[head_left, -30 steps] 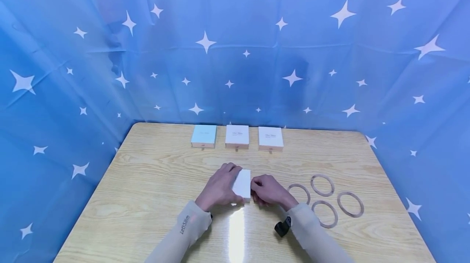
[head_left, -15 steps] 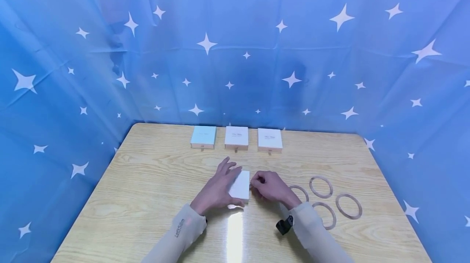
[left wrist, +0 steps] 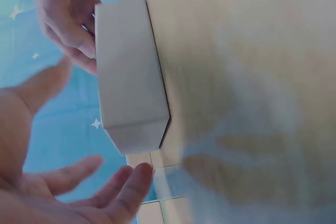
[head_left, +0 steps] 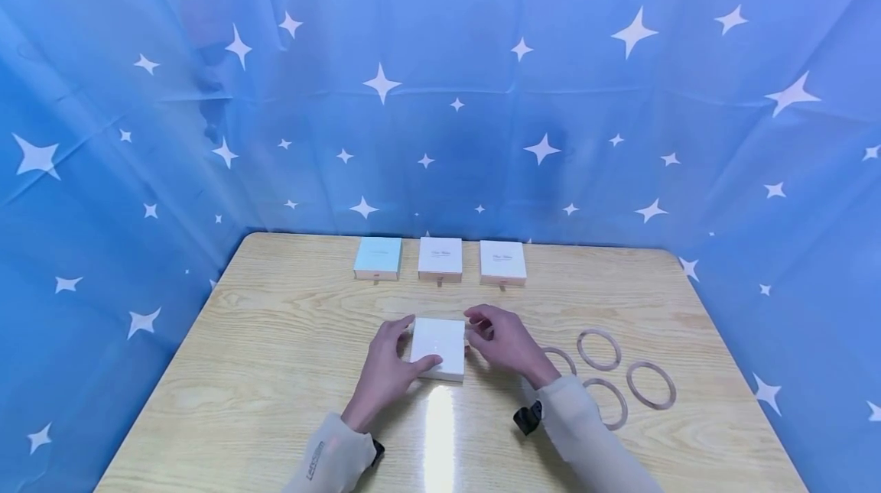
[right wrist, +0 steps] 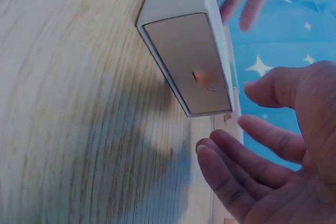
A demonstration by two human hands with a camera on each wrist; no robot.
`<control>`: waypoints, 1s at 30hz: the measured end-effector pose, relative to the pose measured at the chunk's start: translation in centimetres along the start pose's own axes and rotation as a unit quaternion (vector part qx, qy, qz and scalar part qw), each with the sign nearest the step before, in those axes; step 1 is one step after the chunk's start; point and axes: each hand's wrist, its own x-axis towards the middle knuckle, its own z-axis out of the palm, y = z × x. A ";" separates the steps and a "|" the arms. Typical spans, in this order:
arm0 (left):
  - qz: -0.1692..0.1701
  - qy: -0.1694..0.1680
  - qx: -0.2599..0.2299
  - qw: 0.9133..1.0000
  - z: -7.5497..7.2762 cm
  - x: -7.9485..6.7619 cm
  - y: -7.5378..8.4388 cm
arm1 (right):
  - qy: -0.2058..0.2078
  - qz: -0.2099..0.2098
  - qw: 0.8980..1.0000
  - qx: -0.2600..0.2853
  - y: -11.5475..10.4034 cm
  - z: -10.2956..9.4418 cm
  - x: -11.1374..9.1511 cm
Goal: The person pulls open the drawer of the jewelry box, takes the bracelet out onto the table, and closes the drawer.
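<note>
A white drawer-style gift box (head_left: 437, 346) lies flat on the table between both hands. My left hand (head_left: 380, 375) is at its left side, thumb reaching over the near part of the lid; in the left wrist view its fingers spread apart from the box (left wrist: 128, 66). By the opposite side is my right hand (head_left: 502, 342), fingers loosely bent and holding nothing. The right wrist view shows the drawer front (right wrist: 184, 59) flush in its sleeve, with a small pinkish pull tab (right wrist: 201, 78) near its middle. The box's contents are hidden.
At the table's back edge stand a light-blue box (head_left: 378, 254), a white box (head_left: 440, 256) and another white box (head_left: 502, 259). Several pinkish rings like bangles (head_left: 651, 386) lie on the right, some partly behind the right forearm. A blue star-patterned curtain (head_left: 440, 126) surrounds the table.
My left hand has loosened and moved left, uncovering most of the lid. My right hand's fingers have uncurled at the box's right side, and that hand has lifted slightly away.
</note>
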 end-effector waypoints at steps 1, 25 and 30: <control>-0.011 0.005 -0.004 1.000 0.0 -0.2 -0.1 | 0.000 -0.007 1.000 0.001 0.0 0.0 0.1; -0.022 0.003 -0.041 0.999 0.3 -1.1 -1.2 | -0.010 0.000 1.000 0.004 0.0 0.6 0.8; -0.019 0.008 -0.033 0.999 0.5 -0.5 -1.0 | 0.004 0.012 1.000 0.006 0.3 0.4 0.5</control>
